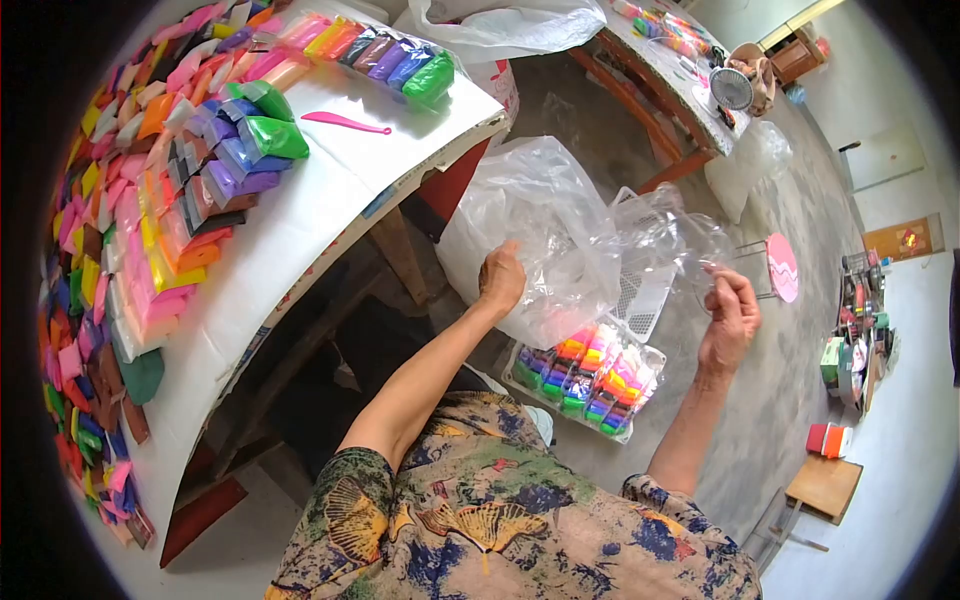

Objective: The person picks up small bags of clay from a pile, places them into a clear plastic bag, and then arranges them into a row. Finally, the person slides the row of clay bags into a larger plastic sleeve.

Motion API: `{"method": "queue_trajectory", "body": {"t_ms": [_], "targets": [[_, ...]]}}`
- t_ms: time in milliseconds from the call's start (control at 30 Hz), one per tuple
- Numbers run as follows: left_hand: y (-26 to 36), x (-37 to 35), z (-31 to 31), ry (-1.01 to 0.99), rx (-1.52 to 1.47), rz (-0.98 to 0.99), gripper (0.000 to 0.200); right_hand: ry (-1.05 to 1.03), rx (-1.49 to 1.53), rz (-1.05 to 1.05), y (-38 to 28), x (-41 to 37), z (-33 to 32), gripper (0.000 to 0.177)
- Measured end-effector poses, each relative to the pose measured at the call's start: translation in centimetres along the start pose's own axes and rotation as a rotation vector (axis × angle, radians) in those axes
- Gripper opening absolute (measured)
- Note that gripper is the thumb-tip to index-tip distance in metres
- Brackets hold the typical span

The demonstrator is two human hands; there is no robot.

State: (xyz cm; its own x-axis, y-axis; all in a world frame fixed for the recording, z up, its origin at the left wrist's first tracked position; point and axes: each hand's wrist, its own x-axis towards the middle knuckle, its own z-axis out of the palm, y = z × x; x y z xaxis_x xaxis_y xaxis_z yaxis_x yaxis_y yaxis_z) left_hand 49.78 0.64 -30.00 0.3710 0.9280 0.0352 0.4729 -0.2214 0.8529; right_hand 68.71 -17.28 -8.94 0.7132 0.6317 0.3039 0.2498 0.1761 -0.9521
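The left hand (501, 279) grips a clear plastic bag (560, 225) with its fingers curled shut into the film, knuckles toward the camera. The right hand (731, 322) holds the same bag's far edge, thumb and forefinger pinched on a thin fold and the other fingers loosely bent. The bag hangs stretched and crumpled between the two hands, off the tabletop and over the floor. Just below the bag lies a flat pack of clay sticks (590, 377) in rainbow rows, wrapped in clear film. Behind the bag, partly hidden by it, stands a white slotted basket (638, 295). Left of the bag runs the white tabletop (300, 230), covered with heaps of small coloured clay packets (150, 220); a pink plastic tool (345, 122) lies on a bare part of it, with a row of larger packets (385, 55) beyond. Right of the bag, well apart, a pink disc (782, 267) stands on the floor.
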Motion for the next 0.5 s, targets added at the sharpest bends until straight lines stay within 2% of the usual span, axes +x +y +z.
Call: {"method": "queue_trajectory", "body": {"t_ms": [100, 200, 267, 400, 467, 500], "targets": [[-2.2, 0.7, 2.2, -0.009, -0.049, -0.109, 0.036, -0.004, -0.104, -0.096, -1.6, -0.6, 0.2, 0.01], [-2.1, 0.9, 2.7, -0.224, -0.311, -0.475, 0.053, -0.043, -0.219, -0.175, -2.4, -1.9, 2.2, 0.007], [-6.3, 0.8, 6.2, -0.272, -0.257, -0.43, 0.063, -0.058, -0.243, -0.209, -2.2, -2.6, 3.3, 0.007], [-6.3, -0.8, 5.1, -0.482, -0.161, -0.417, 0.073, -0.113, -0.359, -0.24, -1.9, -3.5, 4.6, 0.006], [-6.2, -1.4, 4.2, -0.553, -0.148, -0.449, 0.069, -0.146, -0.498, -0.271, -1.5, -3.8, 4.9, 0.012], [-6.1, -1.3, 3.4, -0.59, -0.206, -0.468, 0.068, -0.192, -0.588, -0.385, -1.3, -3.8, 5.1, 0.015]]}}
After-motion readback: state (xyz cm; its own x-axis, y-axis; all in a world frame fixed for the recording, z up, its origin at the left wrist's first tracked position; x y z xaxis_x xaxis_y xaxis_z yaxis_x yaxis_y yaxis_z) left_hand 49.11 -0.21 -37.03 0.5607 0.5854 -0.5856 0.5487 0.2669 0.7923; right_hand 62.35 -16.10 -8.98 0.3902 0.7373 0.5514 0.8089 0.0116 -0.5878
